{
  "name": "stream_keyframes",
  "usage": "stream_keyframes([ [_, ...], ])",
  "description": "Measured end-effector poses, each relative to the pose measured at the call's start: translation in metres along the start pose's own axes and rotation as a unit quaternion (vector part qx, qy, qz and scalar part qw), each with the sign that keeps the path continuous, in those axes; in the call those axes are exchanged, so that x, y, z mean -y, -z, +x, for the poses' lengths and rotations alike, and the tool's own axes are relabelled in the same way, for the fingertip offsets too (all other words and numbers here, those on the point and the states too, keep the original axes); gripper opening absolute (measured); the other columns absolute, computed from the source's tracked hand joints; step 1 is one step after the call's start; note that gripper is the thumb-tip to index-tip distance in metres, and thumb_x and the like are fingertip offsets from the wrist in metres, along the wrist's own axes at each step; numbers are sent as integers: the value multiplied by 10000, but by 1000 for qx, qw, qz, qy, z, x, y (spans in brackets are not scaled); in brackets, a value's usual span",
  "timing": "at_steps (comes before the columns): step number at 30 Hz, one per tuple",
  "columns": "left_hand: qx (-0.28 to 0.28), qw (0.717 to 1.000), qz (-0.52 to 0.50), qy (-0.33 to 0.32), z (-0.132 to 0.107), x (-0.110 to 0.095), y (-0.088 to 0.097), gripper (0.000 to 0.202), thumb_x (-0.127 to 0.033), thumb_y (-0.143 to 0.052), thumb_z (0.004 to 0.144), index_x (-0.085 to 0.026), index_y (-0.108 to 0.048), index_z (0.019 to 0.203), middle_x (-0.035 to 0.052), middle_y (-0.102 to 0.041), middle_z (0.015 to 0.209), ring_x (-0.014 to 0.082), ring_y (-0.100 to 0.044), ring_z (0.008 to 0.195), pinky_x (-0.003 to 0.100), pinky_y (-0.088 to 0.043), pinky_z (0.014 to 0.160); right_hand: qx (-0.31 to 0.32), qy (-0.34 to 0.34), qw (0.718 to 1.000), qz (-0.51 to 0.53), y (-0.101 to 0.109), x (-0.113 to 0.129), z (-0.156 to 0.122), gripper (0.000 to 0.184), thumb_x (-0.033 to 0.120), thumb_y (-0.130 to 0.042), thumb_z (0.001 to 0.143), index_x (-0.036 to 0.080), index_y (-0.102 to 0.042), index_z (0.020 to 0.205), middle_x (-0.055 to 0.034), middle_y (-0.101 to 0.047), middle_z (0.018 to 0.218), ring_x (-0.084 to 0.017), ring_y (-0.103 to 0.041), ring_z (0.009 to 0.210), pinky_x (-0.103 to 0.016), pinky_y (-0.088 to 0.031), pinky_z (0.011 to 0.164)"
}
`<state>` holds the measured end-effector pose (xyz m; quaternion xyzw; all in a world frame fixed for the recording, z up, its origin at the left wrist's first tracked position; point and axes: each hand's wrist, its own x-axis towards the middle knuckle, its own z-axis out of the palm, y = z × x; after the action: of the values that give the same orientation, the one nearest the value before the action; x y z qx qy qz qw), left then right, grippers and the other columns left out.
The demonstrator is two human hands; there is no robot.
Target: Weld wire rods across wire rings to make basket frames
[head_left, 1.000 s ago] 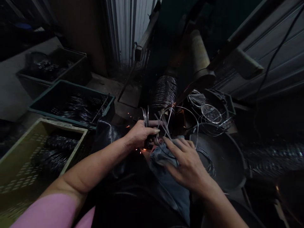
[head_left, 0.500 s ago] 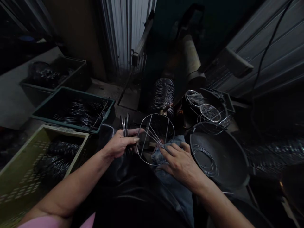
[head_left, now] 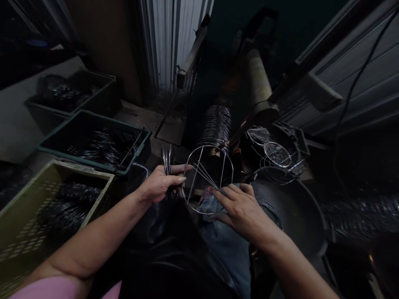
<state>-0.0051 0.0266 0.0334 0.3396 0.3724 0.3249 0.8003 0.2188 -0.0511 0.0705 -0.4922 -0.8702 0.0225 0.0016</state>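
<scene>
My left hand (head_left: 158,183) is closed, thumb and fingers pinching the left rim of a round wire frame (head_left: 195,174) that has two straight crossbars. Several loose metal rings (head_left: 166,160) hang around the same hand, behind the thumb. Held in the fingers of my right hand (head_left: 241,209) is a fanned bunch of thin straight metal rods (head_left: 206,176). Their far ends point up and left, across the frame and close to my left index fingertip. Blue denim cloth (head_left: 230,249) lies beneath my right hand. The frame is tilted up in front of the machine's copper-coloured tip (head_left: 215,152).
Behind the frame is a stack of dark wire rings (head_left: 216,124) on the machine. Yellow (head_left: 96,199) and green (head_left: 141,145) crates with metal parts stand left. On the right, a wide black basin (head_left: 311,207) holds wire rings, with finished-looking wire frames (head_left: 277,154) beyond it.
The view has shifted slightly, so the machine sits a little further right. Both hands keep their holds; the frame and rods stay nearly the same relative to them.
</scene>
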Motion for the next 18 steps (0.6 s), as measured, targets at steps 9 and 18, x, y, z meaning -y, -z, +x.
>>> stream_keyframes([
  [9,3,1000,-5,-17,10,-10,-7,427,-149,-652,670,-126,-626,1096,27,-598,619,121,-564,497,278,-487,518,19,12,1000,-6,17,-18,12,470,348,-656,757,144,-520,1158,-87,-616,969,-227,-524,907,-389,-308,777],
  [18,4,1000,-10,-4,10,-15,-12,447,-134,-631,682,-105,-597,1127,28,-589,592,126,-564,477,269,-467,496,26,20,999,9,26,-23,16,438,340,-661,752,153,-536,1127,-96,-630,962,-235,-548,894,-379,-322,749],
])
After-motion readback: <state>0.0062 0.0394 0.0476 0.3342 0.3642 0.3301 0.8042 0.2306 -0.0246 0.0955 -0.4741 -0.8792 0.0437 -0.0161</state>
